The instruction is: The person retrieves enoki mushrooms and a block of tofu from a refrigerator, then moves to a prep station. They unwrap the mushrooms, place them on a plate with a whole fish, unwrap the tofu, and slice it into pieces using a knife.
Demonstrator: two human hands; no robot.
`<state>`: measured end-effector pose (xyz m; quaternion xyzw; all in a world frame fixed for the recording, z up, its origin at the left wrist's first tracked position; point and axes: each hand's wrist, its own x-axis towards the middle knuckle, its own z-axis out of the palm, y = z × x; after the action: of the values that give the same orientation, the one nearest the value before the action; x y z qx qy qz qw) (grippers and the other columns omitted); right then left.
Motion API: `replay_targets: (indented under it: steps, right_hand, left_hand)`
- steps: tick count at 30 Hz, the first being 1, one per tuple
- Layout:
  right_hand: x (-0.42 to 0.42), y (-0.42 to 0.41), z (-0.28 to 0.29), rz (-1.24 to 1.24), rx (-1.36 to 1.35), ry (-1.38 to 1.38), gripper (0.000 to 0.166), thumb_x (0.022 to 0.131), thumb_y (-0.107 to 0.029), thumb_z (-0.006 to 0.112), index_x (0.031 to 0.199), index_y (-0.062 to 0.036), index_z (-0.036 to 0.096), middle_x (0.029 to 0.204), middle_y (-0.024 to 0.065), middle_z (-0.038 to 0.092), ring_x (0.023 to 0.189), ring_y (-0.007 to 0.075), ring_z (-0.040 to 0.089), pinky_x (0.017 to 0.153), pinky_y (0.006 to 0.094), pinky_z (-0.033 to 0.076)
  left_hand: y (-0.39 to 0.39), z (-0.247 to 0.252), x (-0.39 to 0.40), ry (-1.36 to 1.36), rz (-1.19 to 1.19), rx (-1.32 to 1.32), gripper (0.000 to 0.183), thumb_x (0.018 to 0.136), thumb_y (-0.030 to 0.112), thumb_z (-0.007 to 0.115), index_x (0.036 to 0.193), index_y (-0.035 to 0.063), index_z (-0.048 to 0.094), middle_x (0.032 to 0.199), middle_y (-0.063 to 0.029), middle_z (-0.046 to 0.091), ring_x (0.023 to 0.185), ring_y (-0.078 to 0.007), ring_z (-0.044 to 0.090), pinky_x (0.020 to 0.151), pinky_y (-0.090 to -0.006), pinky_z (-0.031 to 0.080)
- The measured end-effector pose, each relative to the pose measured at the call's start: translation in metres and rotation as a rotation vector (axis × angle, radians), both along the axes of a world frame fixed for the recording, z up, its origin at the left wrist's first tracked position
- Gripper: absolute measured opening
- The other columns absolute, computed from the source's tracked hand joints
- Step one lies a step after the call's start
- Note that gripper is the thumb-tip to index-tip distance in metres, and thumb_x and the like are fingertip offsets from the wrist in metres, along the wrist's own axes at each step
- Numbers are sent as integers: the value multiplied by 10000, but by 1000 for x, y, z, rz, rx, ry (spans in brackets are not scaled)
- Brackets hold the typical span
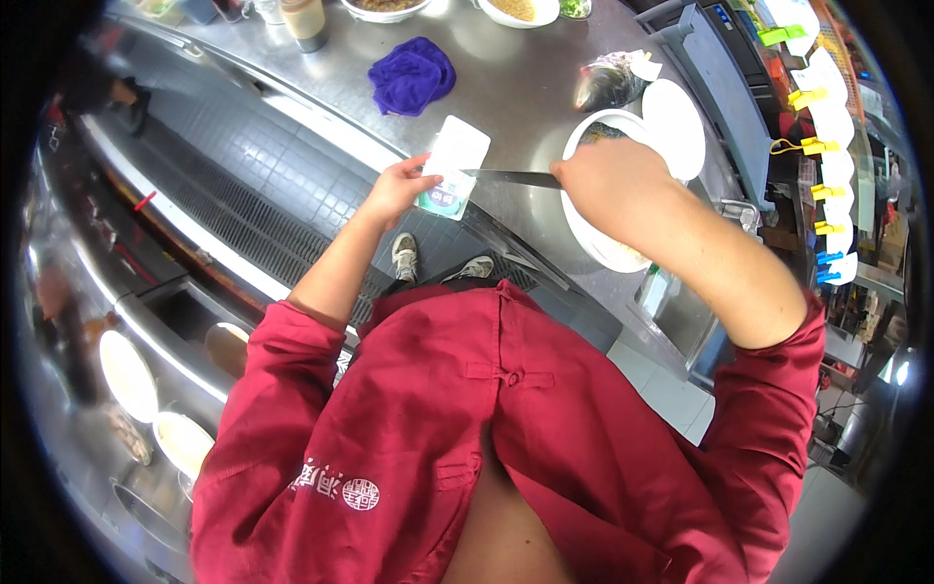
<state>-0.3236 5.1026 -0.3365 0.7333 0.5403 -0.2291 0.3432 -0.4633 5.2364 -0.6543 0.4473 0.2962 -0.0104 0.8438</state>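
Observation:
My left hand point(400, 191) holds a small flat plastic pack point(446, 197) with a white and green printed face, over the counter's front edge. A white flap or second panel point(460, 142) stands at its far side; whether it is joined to the pack I cannot tell. In my right hand point(616, 175) is a knife point(514, 177), its blade pointing left and its tip at the pack. Beneath my right hand and forearm lies a large white oval dish point(587, 223) with dark food at its far end. A fish head point(609, 82) rests on the steel counter just beyond the dish.
A crumpled purple cloth point(413, 76) lies on the steel counter point(503, 80). Behind it stand a sauce bottle point(303, 23) and white bowls of food point(519, 10). A white oval plate point(675, 128) adjoins the dish. Paper slips hang from coloured clips point(819, 146) at right. Another person's foot point(135, 102) shows at upper left.

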Motion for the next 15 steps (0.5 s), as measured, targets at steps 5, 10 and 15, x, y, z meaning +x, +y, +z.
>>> replay_targets:
  steps: [5, 10, 15]
  right_hand:
    - [-19, 49, 28, 154, -181, -124, 133, 776, -66, 604, 829, -23, 718, 834, 151, 707, 769, 341, 694, 641, 398, 563]
    - [4, 47, 73, 74, -104, -300, 153, 805, -77, 599, 903, -73, 717, 868, 146, 697, 841, 312, 683, 746, 397, 551]
    - [95, -49, -36, -357, 369, 229, 442, 883, -53, 419, 1318, -60, 491, 1103, 210, 641, 1018, 339, 631, 882, 401, 496]
  left_hand:
    - [-11, 17, 3, -5, 31, 7, 572, 857, 81, 683, 1383, 40, 465, 1032, -66, 672, 924, -159, 657, 771, -334, 537]
    - [-14, 23, -2, 12, 99, -37, 586, 870, 105, 673, 1404, 51, 439, 1007, -66, 677, 912, -150, 661, 760, -333, 534]
    - [-8, 25, -13, -60, 119, -99, 538, 888, 95, 639, 1385, 25, 447, 1043, -91, 679, 939, -169, 668, 771, -325, 537]
